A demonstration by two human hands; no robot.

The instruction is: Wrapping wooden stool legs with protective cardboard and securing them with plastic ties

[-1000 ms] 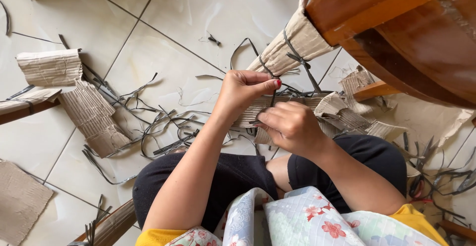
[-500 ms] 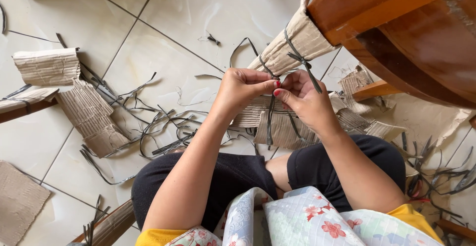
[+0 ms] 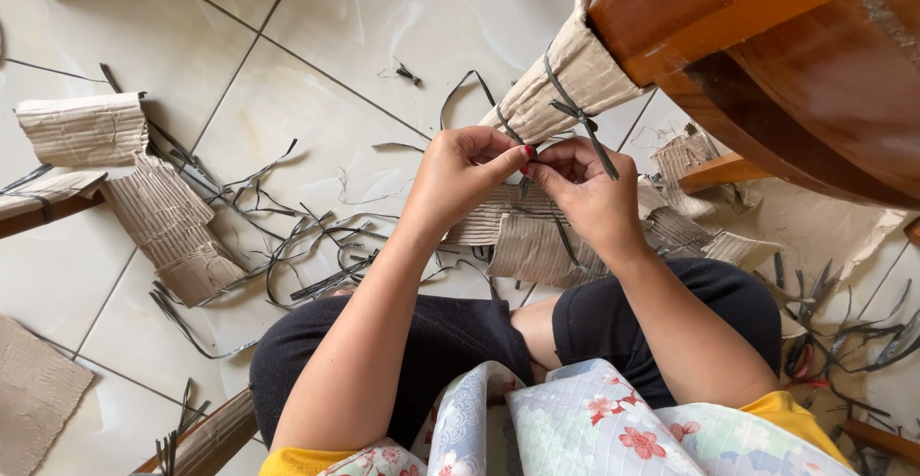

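My left hand and my right hand meet fingertip to fingertip over the floor, pinching a thin dark strap between them. The strap runs at a wooden furniture leg wrapped in corrugated cardboard, which is tied round by another dark strap with a knot. Under my hands lie flat pieces of corrugated cardboard. My knees in black trousers are just below.
Cut dark straps litter the white tiled floor. Torn corrugated cardboard pieces lie at the left, more at the right. A brown wooden piece of furniture fills the top right. A wrapped leg lies at the bottom left.
My right hand has risen from my knee to meet my left hand at the strap. The view has shifted slightly; my left hand stays in about the same place.
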